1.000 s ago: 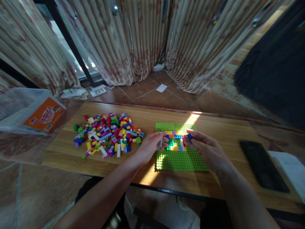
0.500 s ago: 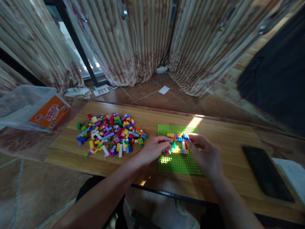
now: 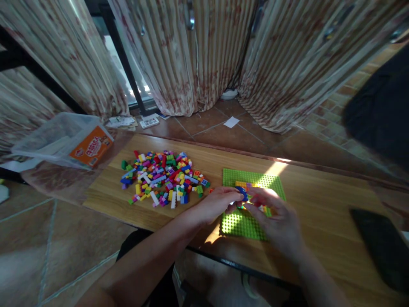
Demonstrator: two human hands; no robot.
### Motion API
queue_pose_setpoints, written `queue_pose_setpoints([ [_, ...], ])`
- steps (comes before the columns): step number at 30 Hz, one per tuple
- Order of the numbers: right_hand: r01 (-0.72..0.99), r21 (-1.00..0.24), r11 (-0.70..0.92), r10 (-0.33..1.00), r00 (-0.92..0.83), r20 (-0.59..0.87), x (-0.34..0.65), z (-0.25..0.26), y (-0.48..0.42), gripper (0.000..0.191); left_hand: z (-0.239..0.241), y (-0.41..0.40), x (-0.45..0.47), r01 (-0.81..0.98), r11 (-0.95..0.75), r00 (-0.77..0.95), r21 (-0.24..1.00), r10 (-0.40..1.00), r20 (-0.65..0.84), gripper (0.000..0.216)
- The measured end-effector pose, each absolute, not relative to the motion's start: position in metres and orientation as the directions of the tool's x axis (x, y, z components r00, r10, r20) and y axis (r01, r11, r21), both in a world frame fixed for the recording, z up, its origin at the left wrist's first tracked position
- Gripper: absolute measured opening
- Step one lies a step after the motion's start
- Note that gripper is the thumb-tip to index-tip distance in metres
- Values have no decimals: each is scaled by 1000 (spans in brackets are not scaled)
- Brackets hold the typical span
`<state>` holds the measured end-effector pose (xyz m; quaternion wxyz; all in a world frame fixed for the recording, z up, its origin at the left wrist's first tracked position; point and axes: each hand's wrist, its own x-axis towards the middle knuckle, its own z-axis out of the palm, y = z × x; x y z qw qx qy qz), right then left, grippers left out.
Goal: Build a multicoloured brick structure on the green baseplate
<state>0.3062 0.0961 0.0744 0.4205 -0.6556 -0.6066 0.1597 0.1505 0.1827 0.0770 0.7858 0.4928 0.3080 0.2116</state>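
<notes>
A green baseplate (image 3: 243,224) lies on the wooden table (image 3: 319,200) with a small patch of coloured bricks built on it. Both hands meet over the plate's near middle. My left hand (image 3: 220,202) and my right hand (image 3: 271,213) are pinched together around a small blue brick (image 3: 242,192) held just above the built bricks. The fingers hide most of the built patch. A loose pile of coloured bricks (image 3: 162,177) is spread on the table to the left of the plate.
A clear plastic tub with an orange label (image 3: 91,147) lies on its side at the table's far left. A black phone (image 3: 380,245) rests at the right. Striped curtains (image 3: 204,55) hang behind, and papers lie on the tiled floor.
The view has swung left and lower. My hands have drawn together; the blue brick that my right hand held alone now sits between both hands' fingertips.
</notes>
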Motion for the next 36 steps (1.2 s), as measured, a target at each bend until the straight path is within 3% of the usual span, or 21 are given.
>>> queue_pose_setpoints([
  [5,550,-829,103,973,115,198,315,72,96,38,78,184,150,23,508,777,861,532,-335,16],
  [10,566,-814,132,973,84,217,318,69,96,33,79,184,149,14,535,802,845,498,-329,18],
  [16,689,-718,101,947,156,283,343,68,99,31,86,187,146,65,478,709,876,596,-378,20],
  [21,781,-614,116,952,90,294,362,64,103,26,79,192,146,52,464,616,884,682,-394,19],
  [36,836,-544,69,974,61,218,356,48,113,25,79,194,144,119,423,615,898,679,-401,21],
])
